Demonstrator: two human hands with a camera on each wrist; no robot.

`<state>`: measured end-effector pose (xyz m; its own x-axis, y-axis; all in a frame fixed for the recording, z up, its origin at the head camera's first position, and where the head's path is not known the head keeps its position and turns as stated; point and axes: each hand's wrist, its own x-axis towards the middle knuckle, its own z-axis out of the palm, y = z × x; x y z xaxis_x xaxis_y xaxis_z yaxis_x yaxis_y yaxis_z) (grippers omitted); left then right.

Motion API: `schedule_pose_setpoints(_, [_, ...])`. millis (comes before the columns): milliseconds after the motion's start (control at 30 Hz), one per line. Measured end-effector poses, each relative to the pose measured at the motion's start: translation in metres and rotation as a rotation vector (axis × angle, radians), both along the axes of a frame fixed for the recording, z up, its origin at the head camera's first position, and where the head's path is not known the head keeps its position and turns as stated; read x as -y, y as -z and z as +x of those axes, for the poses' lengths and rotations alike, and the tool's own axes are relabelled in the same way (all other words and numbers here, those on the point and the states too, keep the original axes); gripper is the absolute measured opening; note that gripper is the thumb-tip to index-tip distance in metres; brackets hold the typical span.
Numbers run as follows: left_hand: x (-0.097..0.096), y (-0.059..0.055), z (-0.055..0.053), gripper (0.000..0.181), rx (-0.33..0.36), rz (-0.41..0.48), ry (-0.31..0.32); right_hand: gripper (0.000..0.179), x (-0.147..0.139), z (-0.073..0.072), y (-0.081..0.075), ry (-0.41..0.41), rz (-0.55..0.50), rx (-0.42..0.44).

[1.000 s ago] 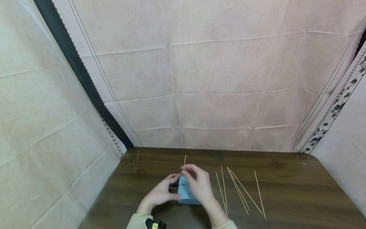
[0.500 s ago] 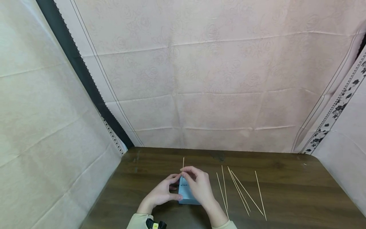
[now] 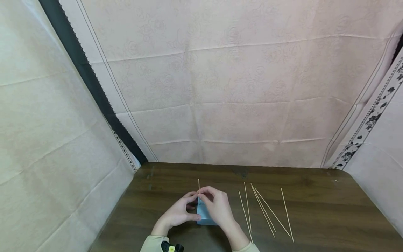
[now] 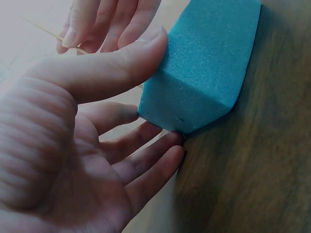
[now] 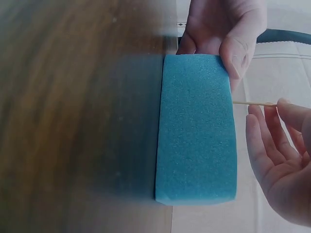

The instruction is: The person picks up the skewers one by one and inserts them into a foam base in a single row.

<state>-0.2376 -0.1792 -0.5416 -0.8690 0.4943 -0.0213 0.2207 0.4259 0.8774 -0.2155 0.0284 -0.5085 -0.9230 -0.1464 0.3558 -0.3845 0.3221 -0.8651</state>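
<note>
A light blue foam block (image 3: 206, 217) rests on the wooden table. My left hand (image 3: 177, 212) grips its left end, thumb on the near side and fingers round the far side. Between thumb and fingertips, my right hand (image 3: 219, 209) pinches a thin wooden stick (image 3: 198, 183) that stands nearly upright over the block. In the right wrist view the lower end of the stick (image 5: 250, 103) meets the top face of the foam block (image 5: 197, 128); how deep it sits cannot be seen. The left wrist view shows the left thumb (image 4: 121, 63) pressing on the foam.
Several thin wooden sticks (image 3: 263, 210) lie loose on the table (image 3: 327, 210) right of the block, some crossing. One stick (image 3: 287, 214) lies farthest right. Pale cloth (image 3: 233, 87) hangs behind the table and on both sides.
The right hand has moved down and slightly left with the stick, whose top now stands lower. The left hand and the block have stayed in place.
</note>
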Motion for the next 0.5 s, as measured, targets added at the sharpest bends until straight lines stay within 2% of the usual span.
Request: schedule_pose_setpoints(500, [-0.0004, -0.0004, 0.0003, 0.084, 0.0, -0.009, 0.002, 0.007, 0.0004, 0.0019, -0.0025, 0.023, 0.014, 0.014])
